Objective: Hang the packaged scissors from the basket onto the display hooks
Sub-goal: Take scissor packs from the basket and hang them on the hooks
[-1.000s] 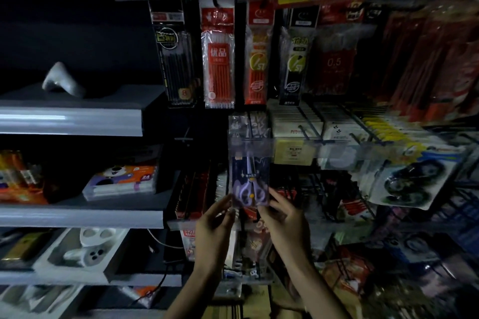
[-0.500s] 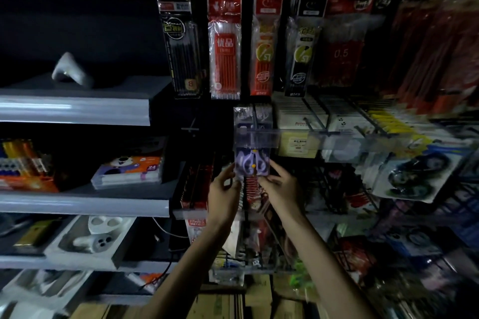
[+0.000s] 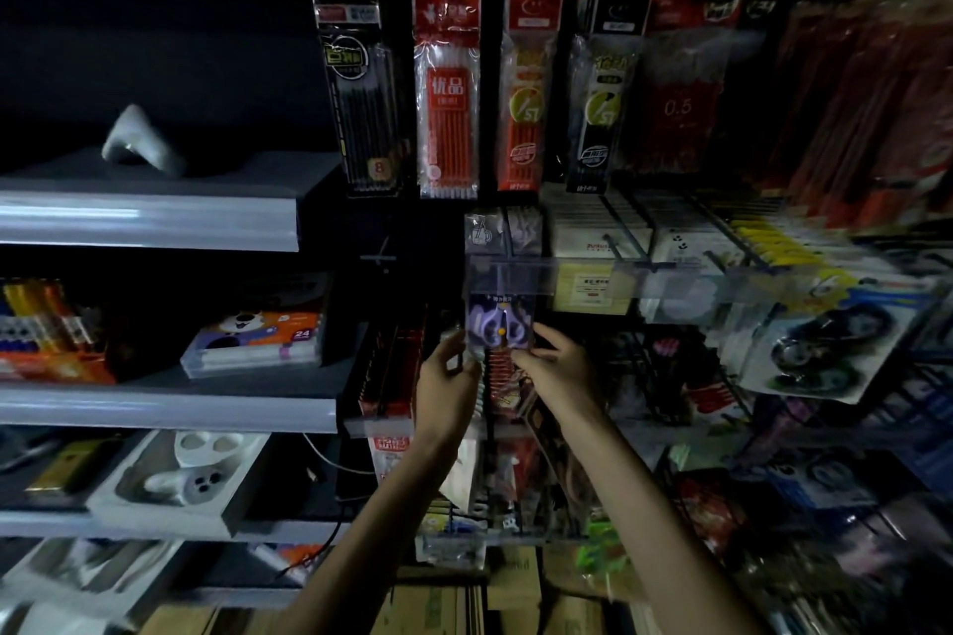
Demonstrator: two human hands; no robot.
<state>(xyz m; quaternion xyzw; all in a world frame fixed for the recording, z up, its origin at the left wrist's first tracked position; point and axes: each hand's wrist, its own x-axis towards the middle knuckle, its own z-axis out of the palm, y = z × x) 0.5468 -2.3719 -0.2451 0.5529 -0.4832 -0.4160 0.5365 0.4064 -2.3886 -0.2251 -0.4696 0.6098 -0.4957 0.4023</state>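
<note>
A clear pack of purple-handled scissors (image 3: 499,325) hangs low in the middle of the dim display, its top hidden behind a clear price strip (image 3: 521,273). My left hand (image 3: 447,376) pinches the pack's lower left edge. My right hand (image 3: 559,366) pinches its lower right edge. More scissors packs (image 3: 503,232) sit behind it on the same hook. The basket is out of view.
Pen refill packs (image 3: 447,88) hang in a row above. White boxes and hooks (image 3: 619,242) run to the right, with tape packs (image 3: 825,351) further right. Grey shelves (image 3: 154,222) with boxed goods stand on the left. Cardboard boxes (image 3: 454,603) lie below.
Both hands have pushed the scissors pack up and back toward the hook, so its top now sits behind the clear price strip. The view has tilted slightly.
</note>
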